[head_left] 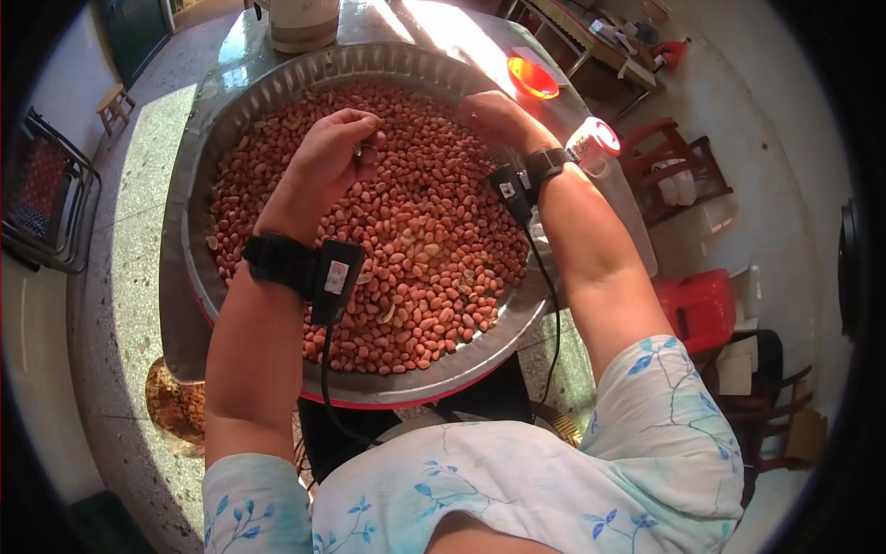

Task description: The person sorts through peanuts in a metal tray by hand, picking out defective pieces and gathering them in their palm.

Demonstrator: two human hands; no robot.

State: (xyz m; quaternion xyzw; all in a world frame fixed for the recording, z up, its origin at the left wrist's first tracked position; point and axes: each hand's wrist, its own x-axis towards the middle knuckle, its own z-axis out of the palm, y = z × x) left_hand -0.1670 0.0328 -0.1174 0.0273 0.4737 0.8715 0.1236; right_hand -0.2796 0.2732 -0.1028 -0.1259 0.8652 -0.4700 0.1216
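A pale, blue-leafed top (526, 471) is worn with black, cabled wristbands (277, 261).

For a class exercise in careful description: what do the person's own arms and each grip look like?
The left grip and right grip look ungloved. Each wrist wears a black strap with a black box bearing a pale label and trailing a black cable. Short sleeves are white to pale turquoise, printed with blue leaves.

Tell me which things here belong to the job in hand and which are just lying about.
Likely part of the job:
reddish-brown oval peanuts
large round silvery metal tray holding them
the person's left hand and right hand

Probably just lying about:
orange-red round bowl, untouched
small wooden stool
red plastic seat
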